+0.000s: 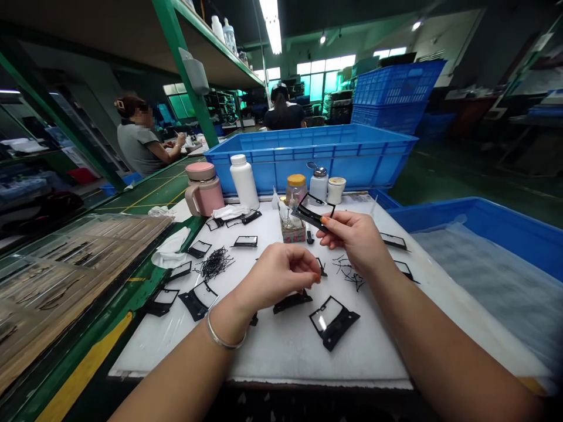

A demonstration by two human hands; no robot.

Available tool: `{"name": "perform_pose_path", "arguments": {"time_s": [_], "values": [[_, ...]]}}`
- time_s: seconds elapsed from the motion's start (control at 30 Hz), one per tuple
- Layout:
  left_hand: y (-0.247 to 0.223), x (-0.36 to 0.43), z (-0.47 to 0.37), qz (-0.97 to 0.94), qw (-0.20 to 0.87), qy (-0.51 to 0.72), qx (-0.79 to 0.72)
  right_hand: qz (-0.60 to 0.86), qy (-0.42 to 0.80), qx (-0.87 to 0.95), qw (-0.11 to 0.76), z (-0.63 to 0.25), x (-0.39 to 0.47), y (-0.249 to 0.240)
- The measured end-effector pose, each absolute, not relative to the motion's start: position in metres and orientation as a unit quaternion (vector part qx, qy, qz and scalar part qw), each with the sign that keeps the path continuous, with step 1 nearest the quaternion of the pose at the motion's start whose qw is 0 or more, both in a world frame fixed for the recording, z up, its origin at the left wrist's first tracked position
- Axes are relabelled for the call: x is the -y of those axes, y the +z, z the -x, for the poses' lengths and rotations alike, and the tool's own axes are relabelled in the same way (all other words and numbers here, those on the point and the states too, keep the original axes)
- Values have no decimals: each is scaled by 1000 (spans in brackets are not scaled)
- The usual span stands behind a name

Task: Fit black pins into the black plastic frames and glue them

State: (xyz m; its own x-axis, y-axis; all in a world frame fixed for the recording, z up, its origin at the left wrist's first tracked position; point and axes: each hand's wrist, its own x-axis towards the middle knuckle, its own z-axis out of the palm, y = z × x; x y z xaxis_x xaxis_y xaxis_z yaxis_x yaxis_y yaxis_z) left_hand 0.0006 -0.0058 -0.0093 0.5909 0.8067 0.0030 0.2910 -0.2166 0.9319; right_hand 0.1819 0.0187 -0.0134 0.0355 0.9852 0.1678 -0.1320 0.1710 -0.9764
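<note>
My right hand [349, 234] pinches a black frame part [311, 212] with a clear window, raised above the white work surface [272, 357]. Lower and to the left, my left hand [285, 272] has its thumb and fingertips pressed together; anything between them is too small to make out. Several similar black frame parts lie around the hands, one [334, 322] nearest the front and another [199, 300] at the left. A dense pile of thin black strips [214, 264] lies left of my left hand, and a looser scatter of strips [349, 272] is beside my right wrist.
Behind stand a pink mug [204, 190], a white bottle [244, 181], small jars [336, 190] and a large blue crate [308, 158]. Another blue bin [479, 211] is at right, a plastic-covered board [65, 264] at left. Two people [143, 140] sit farther back.
</note>
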Motion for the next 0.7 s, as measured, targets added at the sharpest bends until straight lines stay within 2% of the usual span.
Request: {"name": "perform_pose_path", "arguments": {"time_s": [0.1, 0.23, 0.43, 0.7], "values": [[-8, 3, 5, -662, 592, 307, -342, 428, 480, 501, 579, -183, -19, -14], [-2, 1, 13, -606, 642, 351, -311, 430, 483, 504, 572, -182, -20, -14], [5, -3, 23, -607, 638, 361, -307, 443, 495, 506, 550, -181, -19, -14], [7, -8, 28, -571, 608, 441, -331, 445, 494, 533, 524, -180, -16, -14]]}}
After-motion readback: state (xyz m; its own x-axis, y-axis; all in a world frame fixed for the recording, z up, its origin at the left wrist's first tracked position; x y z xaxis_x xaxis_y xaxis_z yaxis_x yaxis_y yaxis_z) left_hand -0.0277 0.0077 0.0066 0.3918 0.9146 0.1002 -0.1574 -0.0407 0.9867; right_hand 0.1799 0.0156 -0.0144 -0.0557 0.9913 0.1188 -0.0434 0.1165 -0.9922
